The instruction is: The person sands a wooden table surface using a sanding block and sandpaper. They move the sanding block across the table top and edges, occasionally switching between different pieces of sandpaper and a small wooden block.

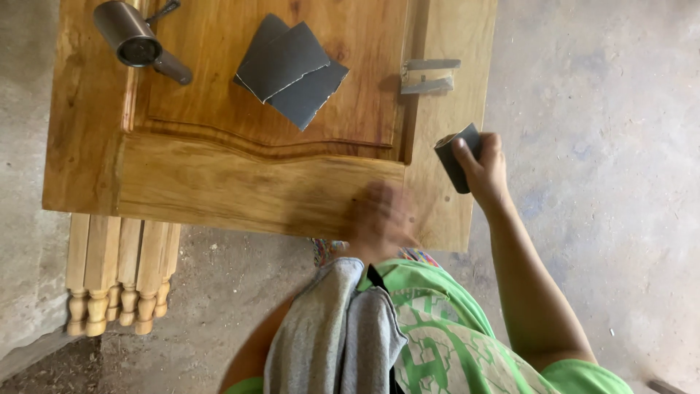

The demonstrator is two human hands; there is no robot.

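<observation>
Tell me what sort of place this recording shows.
Probably a woodworking or furniture workshop. A varnished wooden door panel lies flat with dark sandpaper sheets on it, the right hand grips a rolled piece of sandpaper, and turned wooden legs are stacked on the bare concrete floor.

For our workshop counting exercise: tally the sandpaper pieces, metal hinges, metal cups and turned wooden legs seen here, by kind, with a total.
Sandpaper pieces: 3, two flat sheets on the wooden door panel, one rolled piece in the right hand
Metal hinges: 2
Metal cups: 1
Turned wooden legs: about 5 visible, bundled so the count is unsure
Total: about 11
</observation>
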